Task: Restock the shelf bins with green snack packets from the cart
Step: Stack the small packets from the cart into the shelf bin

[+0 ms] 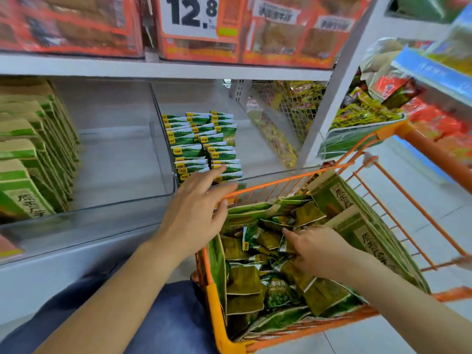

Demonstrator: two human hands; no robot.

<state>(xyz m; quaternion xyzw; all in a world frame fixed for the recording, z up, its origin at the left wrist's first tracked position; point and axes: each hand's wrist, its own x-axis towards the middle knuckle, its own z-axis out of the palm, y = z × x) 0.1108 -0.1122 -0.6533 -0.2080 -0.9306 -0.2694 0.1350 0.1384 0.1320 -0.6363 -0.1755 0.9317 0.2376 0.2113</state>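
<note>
A white price card (190,15) reading 12.8 hangs above orange-boxed goods (288,34); yellow packets (301,98) sit behind wire mesh, red packets (439,129) at far right

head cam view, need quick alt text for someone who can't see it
A person's right hand digs among loose green snack packets in an orange cart, while the open left hand reaches toward a clear shelf bin holding neat rows of packets.

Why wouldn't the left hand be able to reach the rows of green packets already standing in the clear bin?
It probably can. The left hand hovers open at the bin's front edge, fingertips almost over the green packets, and nothing lies between them.
</note>
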